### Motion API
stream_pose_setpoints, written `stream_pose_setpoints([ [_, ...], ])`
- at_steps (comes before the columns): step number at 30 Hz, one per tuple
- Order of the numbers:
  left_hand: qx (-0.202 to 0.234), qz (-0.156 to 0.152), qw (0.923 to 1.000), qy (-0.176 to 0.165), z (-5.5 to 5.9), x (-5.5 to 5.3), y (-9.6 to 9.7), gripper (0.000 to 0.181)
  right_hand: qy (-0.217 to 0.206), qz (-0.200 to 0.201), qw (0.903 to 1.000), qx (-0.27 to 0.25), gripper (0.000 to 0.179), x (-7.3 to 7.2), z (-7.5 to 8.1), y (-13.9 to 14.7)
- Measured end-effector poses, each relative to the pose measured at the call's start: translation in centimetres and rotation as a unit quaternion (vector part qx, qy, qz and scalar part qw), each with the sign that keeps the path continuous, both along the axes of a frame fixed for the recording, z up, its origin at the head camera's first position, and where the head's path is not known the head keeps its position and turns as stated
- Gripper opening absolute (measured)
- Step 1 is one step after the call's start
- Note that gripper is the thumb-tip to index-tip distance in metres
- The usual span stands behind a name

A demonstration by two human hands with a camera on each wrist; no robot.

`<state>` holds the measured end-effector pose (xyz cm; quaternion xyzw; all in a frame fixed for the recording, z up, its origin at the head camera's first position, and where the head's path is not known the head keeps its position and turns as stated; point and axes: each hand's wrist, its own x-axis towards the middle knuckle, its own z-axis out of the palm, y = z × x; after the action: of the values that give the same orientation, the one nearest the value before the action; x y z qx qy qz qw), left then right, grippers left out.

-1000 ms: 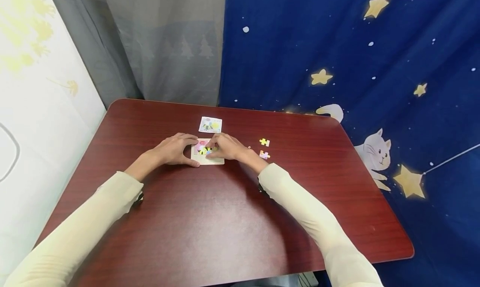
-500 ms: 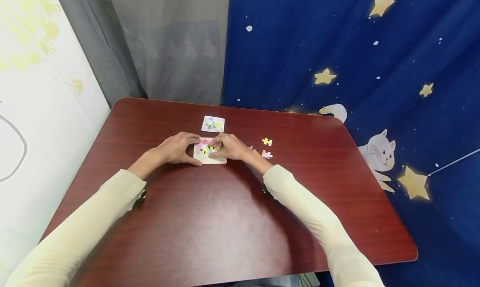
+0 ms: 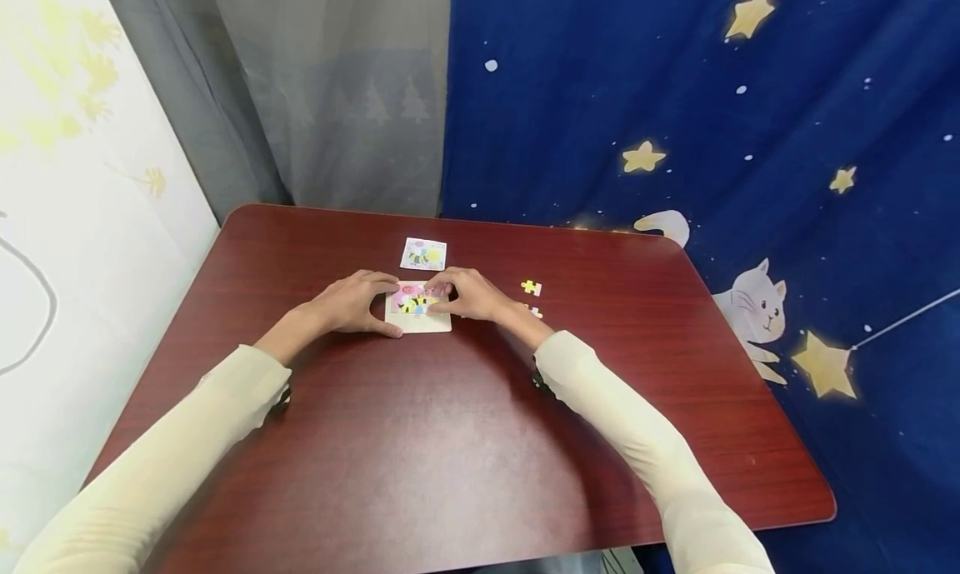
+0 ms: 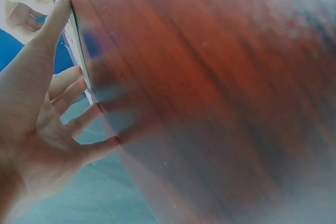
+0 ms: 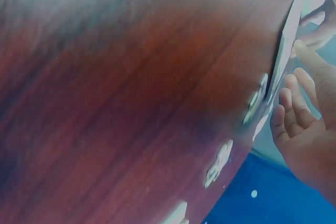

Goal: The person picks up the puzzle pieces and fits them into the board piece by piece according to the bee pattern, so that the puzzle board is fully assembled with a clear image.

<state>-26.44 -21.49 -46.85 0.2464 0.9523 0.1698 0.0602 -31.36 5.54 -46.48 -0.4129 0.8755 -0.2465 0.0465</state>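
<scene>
A small pale puzzle board point(image 3: 417, 325) with a pink and yellow bee picture point(image 3: 411, 304) lies on the dark red table. My left hand point(image 3: 351, 303) holds its left end, thumb at the near corner and fingers at the far one. In the left wrist view the thumb point(image 4: 60, 17) meets the board's near edge, and the other fingers spread down to the tabletop. My right hand point(image 3: 477, 296) arches over the right end, thumb and fingertips resting on the picture. Its palm hides part of that end.
A picture card point(image 3: 423, 255) with the same bee lies just beyond the board. Loose puzzle pieces lie to the right, one a yellow piece point(image 3: 531, 287); in the right wrist view another puzzle piece point(image 5: 255, 100) lies beside the board. Curtains hang behind the table.
My right hand has shifted a little to the right across the board, uncovering more of the bee. The left hand keeps its place at the left end.
</scene>
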Motion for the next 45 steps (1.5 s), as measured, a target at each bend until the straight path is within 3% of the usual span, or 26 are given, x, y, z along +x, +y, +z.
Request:
stream_pose_setpoints([
  [28, 0.005, 0.007, 0.9999, 0.011, 0.0, 0.9, 0.1, 0.098, 0.027, -0.105, 0.9941, 0.01, 0.039, -2.9, 1.8, 9.2],
  [39, -0.012, 0.012, 0.9999, 0.003, 0.3, 0.7, 0.4, 0.1, 0.016, -0.15, 0.9884, 0.016, 0.04, -3.2, 2.2, 13.7],
  [45, -0.01, 0.01, 0.9999, 0.004, 0.3, 0.7, 0.4, 0.099, 0.019, -0.155, 0.9874, 0.025, 0.039, -3.5, 2.0, 15.5],
])
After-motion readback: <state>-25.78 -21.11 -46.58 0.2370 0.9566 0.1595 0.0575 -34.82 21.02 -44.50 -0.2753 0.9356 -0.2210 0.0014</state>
